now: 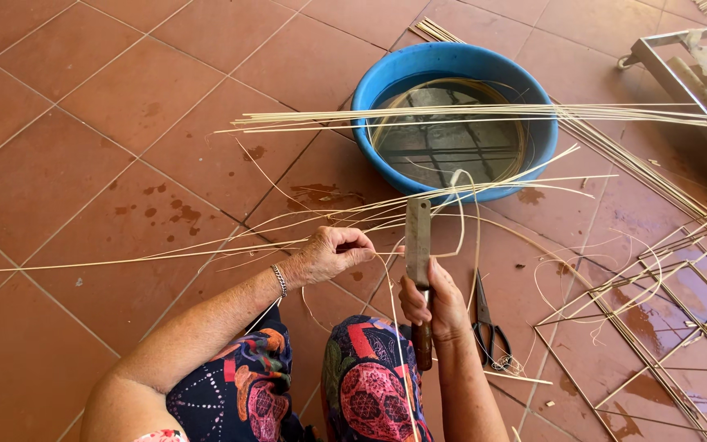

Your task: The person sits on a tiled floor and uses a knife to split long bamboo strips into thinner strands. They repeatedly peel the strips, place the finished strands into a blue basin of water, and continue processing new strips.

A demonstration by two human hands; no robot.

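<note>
I see my right hand (439,301) clenched around a knife (418,245), blade upright, while my left hand (330,254) pinches a thin cane strip (206,250) against it. Wet terracotta floor tiles (83,147) lie below; a blue water basin (452,65) sits ahead, scissors (488,327) just right, a cane frame (656,327) beyond.

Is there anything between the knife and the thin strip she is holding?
Nothing visible. The right hand holds the knife upright, and the left hand pinches the strip right beside the blade. Whether blade and strip touch is unclear.
</note>
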